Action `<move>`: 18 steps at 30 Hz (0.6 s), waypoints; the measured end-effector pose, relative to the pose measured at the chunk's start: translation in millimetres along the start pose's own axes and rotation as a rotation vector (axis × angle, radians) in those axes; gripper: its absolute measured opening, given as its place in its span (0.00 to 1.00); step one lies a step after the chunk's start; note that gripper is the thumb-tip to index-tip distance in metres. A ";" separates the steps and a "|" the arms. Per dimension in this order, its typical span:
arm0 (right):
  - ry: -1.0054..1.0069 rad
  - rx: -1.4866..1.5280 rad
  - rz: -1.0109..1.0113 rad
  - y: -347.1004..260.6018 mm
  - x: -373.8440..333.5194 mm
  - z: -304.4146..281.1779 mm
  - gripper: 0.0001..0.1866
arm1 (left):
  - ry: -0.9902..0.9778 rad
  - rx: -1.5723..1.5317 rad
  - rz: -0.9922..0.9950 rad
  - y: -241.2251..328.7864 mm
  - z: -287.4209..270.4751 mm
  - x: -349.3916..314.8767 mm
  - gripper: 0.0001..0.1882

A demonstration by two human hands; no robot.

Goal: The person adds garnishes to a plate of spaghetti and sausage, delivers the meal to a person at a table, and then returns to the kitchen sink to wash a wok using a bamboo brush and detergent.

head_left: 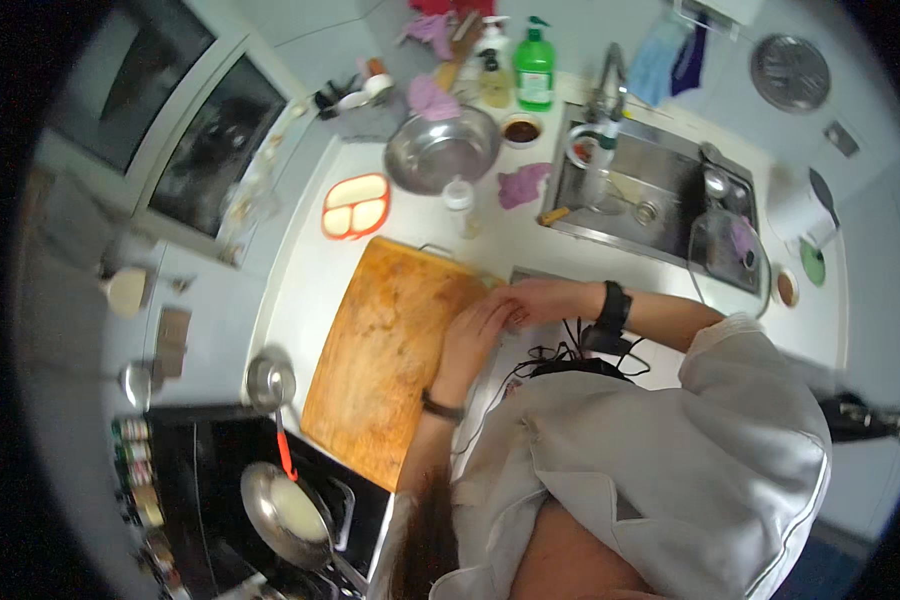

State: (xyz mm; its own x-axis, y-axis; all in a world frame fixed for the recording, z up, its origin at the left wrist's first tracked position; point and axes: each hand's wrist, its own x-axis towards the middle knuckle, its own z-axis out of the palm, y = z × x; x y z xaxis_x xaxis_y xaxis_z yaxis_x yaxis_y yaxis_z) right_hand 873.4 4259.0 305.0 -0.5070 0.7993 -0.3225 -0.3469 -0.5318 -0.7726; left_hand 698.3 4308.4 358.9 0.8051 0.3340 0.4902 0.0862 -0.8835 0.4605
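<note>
My left hand (468, 335) and my right hand (547, 298) meet over the right edge of a wooden cutting board (370, 350). Their fingers are drawn together and overlap, closed around something I cannot make out. The left wrist wears a dark band (442, 405), the right a black watch (612, 305). A small yellowish bit (492, 282) shows on the board's far right corner, beside the fingers. Dark cables (568, 350) lie close to my body, near the right wrist.
Beyond the board are a divided orange-rimmed plate (356, 207), a steel bowl (443, 150) and a bottle (460, 205). The sink (660, 190) is at the far right. At lower left, a pan (288, 515) with pale contents sits on the black stove (210, 470), near an orange-handled ladle (271, 382).
</note>
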 end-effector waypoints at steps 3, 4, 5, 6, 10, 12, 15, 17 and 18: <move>0.160 0.639 -0.044 17.0 -43.1 -70.5 0.12 | -0.004 -0.169 0.159 -7.0 69.2 47.0 0.15; 0.179 0.641 -0.061 12.7 -61.0 -89.3 0.12 | -0.008 -0.185 0.178 -9.7 92.4 64.1 0.15; 0.307 0.626 -0.093 1.0 -80.6 -100.6 0.12 | -0.032 -0.293 0.163 -13.7 117.5 81.0 0.15; 0.420 0.606 -0.117 -9.7 -91.4 -110.1 0.12 | -0.052 -0.387 0.137 -17.4 136.9 92.7 0.14; 0.249 0.667 -0.241 -3.6 -120.2 -218.4 0.12 | 0.203 -0.592 -0.213 -29.8 233.5 142.1 0.07; 0.253 0.601 -0.311 14.8 -108.9 -282.3 0.13 | -0.046 -0.746 -0.584 -63.3 290.6 146.9 0.08; 0.465 0.575 -0.309 -2.5 -88.4 -292.1 0.13 | -0.247 -0.725 -0.915 -81.4 325.7 152.1 0.15; 0.591 0.747 -0.221 -9.8 -69.0 -301.5 0.13 | -0.097 -0.680 -0.647 -123.0 384.1 130.1 0.16; 0.607 0.759 -0.223 -2.8 -77.1 -322.1 0.13 | -0.113 -0.693 -0.647 -109.6 383.7 142.6 0.16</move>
State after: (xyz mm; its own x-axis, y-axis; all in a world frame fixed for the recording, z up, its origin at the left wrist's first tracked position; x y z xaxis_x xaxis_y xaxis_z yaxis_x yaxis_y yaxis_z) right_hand 1167.7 4289.0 155.9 0.0469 0.7977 -0.6012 -0.9049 -0.2209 -0.3637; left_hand 1028.9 4326.9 94.4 0.7783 0.6239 -0.0704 0.1968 -0.1358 0.9710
